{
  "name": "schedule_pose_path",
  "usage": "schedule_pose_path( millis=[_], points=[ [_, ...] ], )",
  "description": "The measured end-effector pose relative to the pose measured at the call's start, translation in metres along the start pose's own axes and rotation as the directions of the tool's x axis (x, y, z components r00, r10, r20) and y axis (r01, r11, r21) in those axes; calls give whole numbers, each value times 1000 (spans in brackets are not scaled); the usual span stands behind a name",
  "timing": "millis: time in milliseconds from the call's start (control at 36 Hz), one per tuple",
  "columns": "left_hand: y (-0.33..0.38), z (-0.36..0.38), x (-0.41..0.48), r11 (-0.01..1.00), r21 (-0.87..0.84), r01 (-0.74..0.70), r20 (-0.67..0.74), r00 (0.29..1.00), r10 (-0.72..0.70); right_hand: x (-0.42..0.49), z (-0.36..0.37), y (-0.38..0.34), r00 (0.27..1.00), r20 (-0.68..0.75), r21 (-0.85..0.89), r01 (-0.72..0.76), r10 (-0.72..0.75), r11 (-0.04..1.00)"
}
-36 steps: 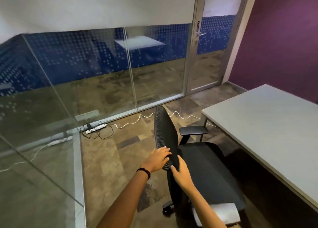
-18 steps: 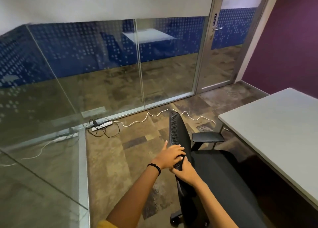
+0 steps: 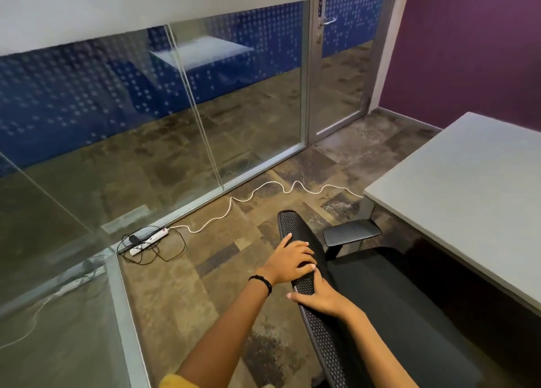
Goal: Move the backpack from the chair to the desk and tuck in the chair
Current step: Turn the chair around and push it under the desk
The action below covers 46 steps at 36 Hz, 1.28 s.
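Observation:
A black office chair with a mesh backrest (image 3: 319, 326) stands beside the grey desk (image 3: 468, 200), its seat (image 3: 389, 294) facing the desk and empty. My left hand (image 3: 289, 263) lies over the top edge of the backrest, fingers wrapped on it. My right hand (image 3: 319, 298) grips the same edge just below it. The chair's armrest (image 3: 351, 232) sits close to the desk's near corner. No backpack shows in this view.
A white power strip (image 3: 149, 238) with black and white cables lies on the carpet by the glass wall (image 3: 146, 130). A glass door (image 3: 336, 65) stands at the back, a purple wall (image 3: 468, 42) to the right.
The chair and both hands have shifted right toward the desk, and my view has moved closer. Both hands stay on the backrest's top edge.

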<state>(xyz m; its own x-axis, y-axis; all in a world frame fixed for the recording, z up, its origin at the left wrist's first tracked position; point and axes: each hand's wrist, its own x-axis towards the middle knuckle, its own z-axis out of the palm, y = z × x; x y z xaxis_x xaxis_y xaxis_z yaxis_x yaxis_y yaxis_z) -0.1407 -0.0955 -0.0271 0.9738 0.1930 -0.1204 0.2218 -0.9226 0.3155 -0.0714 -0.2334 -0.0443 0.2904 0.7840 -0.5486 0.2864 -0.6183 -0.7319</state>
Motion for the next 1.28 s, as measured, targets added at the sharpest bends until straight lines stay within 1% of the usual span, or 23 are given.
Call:
schedule_pose_path(
  millis=[83,139,222,306,361,417,472,500,556,611,694,806,889,944,1056,1111,1167,1278],
  points=[
    [-15,-8,19,996,69,-57,72,996,52,8,-4,-1,997,56,-35,-46,48,998],
    [-23,-15,35,986,125,-113,165,982,92,9,-8,-3,991,108,-55,-79,85,995],
    [-30,-24,64,962,182,-204,352,927,130,8,-16,-7,974,187,-35,-121,125,992],
    [-32,-31,90,950,156,-271,483,860,166,6,-28,-11,941,261,8,-223,213,975],
    [-31,-34,104,951,111,-289,586,792,172,4,-35,-11,922,271,50,-302,278,952],
    [-28,-35,115,956,69,-286,703,694,156,4,-37,-12,911,252,121,-364,326,923],
    [-25,-34,124,960,35,-278,787,600,146,2,-37,-15,906,223,183,-402,361,897],
    [-23,-34,125,963,23,-267,816,562,136,1,-37,-16,902,215,186,-415,375,891],
    [-23,-36,131,954,26,-299,858,496,132,-1,-35,-19,899,158,196,-434,409,879],
    [-23,-37,136,940,33,-338,880,455,132,-4,-32,-23,895,95,209,-446,436,870],
    [-23,-41,135,928,15,-373,896,416,153,-10,-22,-21,870,24,252,-481,492,840],
    [-29,-47,132,912,-34,-409,897,391,209,-18,-4,-25,825,-54,367,-507,562,780],
    [-36,-50,128,860,-55,-507,871,397,289,-25,10,-30,773,-147,445,-505,617,740],
    [-41,-51,125,827,-62,-559,844,413,343,-27,20,-34,724,-219,484,-501,654,717],
    [-52,-54,121,734,-83,-674,756,437,487,-30,37,-44,577,-432,405,-562,693,721],
    [-59,-54,118,675,-91,-733,679,450,580,-30,45,-46,509,-530,377,-575,678,726],
    [-66,-53,114,632,-88,-770,593,469,655,-30,53,-47,455,-600,365,-576,658,731],
    [-76,-51,109,569,-60,-820,429,493,757,-29,66,-50,353,-710,353,-570,609,742]
  ],
)
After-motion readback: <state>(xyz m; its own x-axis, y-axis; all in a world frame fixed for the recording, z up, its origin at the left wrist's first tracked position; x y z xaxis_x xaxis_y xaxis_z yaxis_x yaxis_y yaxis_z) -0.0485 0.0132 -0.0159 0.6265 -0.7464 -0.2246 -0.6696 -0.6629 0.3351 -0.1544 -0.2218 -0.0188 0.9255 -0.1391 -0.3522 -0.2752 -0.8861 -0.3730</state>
